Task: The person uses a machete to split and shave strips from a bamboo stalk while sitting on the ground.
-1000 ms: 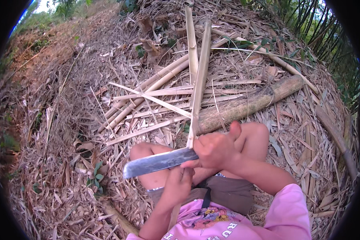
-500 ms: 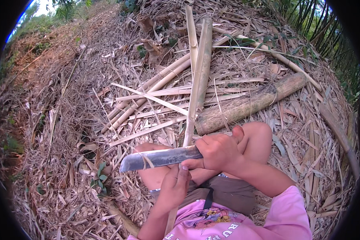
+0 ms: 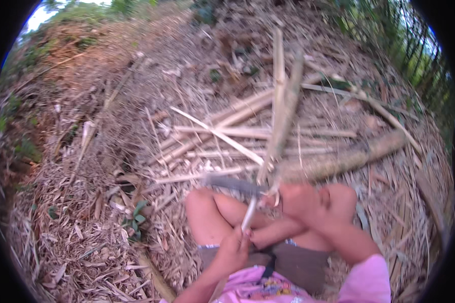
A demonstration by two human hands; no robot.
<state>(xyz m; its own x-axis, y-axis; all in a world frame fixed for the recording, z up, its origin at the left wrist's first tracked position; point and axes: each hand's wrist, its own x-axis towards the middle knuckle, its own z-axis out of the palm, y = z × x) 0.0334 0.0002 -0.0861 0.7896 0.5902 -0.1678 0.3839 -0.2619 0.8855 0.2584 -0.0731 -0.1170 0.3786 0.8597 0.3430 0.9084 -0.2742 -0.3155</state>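
Observation:
My right hand [image 3: 302, 202] is closed round the handle of a machete [image 3: 233, 185], whose wide grey blade points left above my crossed legs. Motion smears both blade and hand. In front of my belly my left hand [image 3: 231, 251] grips a pale bamboo strip [image 3: 248, 214]. The strip rises from my fingers toward the base of the blade; blur hides whether they touch. A small curled shaving shows beside my right hand. Just beyond the machete, a split bamboo length [image 3: 285, 111] slants away from me.
A thick log [image 3: 338, 162] lies ahead to the right. Several cut bamboo strips [image 3: 227, 132] and poles [image 3: 247, 108] cross each other ahead. Dry leaves and shavings cover the ground. A green plant [image 3: 135, 219] grows at left, near a branch [image 3: 155, 278]. Bamboo stalks stand far right.
The blade has swung away from above my left hand, toward the far side. More of the strip shows above my left hand. The whole view has shifted, so the ground appears lower and farther right.

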